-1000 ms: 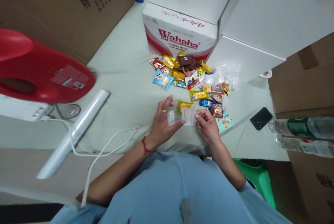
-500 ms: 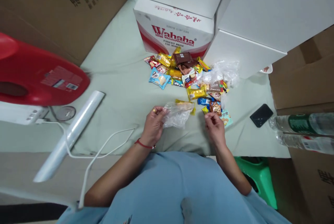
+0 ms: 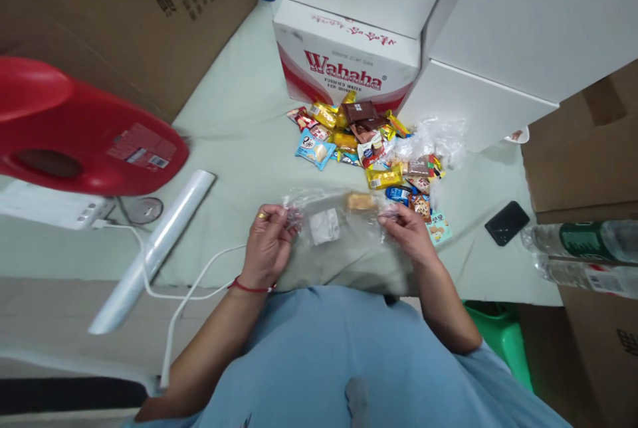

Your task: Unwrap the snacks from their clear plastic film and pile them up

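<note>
A clear plastic bag [image 3: 343, 236] is stretched flat between my two hands, just above the table's near edge. My left hand [image 3: 272, 238] is closed around its bunched left end. On the other side my right hand [image 3: 409, 232] pinches the right end. A small white paper-like piece [image 3: 325, 226] shows in or under the bag. Near the bag's upper right lies a tan, bar-shaped snack [image 3: 361, 201]; whether it is inside the bag I cannot tell. Beyond is a pile of wrapped snacks, with a light-blue packet [image 3: 314, 149] and a yellow packet [image 3: 385, 177].
A Wahaha carton [image 3: 349, 62] stands behind the pile, beside crumpled clear plastic [image 3: 441, 142]. To the left are a red jug [image 3: 90, 129], a clear film roll [image 3: 154, 248] and a white cable [image 3: 199, 275]. A black phone [image 3: 507, 222] and bottles [image 3: 583, 240] lie right.
The bag was bunched in my left hand and is now spread wide. My right hand has taken hold of its other end, while my left hand has moved left.
</note>
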The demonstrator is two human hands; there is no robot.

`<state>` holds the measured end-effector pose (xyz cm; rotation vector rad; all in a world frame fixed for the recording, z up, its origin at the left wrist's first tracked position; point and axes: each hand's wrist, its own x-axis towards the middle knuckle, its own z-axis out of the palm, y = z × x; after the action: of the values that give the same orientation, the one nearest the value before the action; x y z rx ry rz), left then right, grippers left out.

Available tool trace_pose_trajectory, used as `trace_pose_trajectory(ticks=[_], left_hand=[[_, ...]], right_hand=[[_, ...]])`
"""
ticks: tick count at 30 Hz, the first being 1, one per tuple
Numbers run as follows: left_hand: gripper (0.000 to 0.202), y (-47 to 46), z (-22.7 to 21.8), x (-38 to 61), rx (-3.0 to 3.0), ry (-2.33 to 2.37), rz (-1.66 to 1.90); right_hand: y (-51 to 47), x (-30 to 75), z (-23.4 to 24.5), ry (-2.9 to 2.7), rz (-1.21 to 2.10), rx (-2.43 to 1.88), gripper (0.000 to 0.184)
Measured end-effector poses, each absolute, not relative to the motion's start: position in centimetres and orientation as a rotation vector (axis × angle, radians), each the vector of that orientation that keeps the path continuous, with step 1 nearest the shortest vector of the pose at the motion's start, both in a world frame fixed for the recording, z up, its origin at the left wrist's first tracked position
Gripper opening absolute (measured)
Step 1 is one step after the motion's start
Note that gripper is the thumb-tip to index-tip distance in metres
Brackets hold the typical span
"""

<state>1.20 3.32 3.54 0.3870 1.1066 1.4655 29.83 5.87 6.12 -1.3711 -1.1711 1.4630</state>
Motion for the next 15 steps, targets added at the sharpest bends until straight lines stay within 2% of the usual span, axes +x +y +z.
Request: trace_pose_trajectory(ticks=[5,9,11,13,15], left_hand=[[0.05,4.0,1.6,-1.1,0.612,1.208,1.319],[0.049,4.9,1.7,-1.4,0.97,1.635,1.353],[0.042,4.5,2.8,-0.7,1.121,1.805,1.392],[0.032,3.3,4.3,1.0,1.234,1.694,1.28],[0.037,2.1,5.6,3.3,1.264,1.375,1.059]], right_hand=[[4.5,34.6,6.3,-1.168,1.434,-1.558,0.042],[2.9,33.8,6.3,-1.199,1.434,-1.622,0.046],[2.2,32.1,6.2,-1.196,1.401,-1.619,0.047],[1.5,29.9,6.2,-1.219,1.351,-1.598,0.046],[0.9,27.8,6.3,-1.283,1.294,-1.57,0.043]])
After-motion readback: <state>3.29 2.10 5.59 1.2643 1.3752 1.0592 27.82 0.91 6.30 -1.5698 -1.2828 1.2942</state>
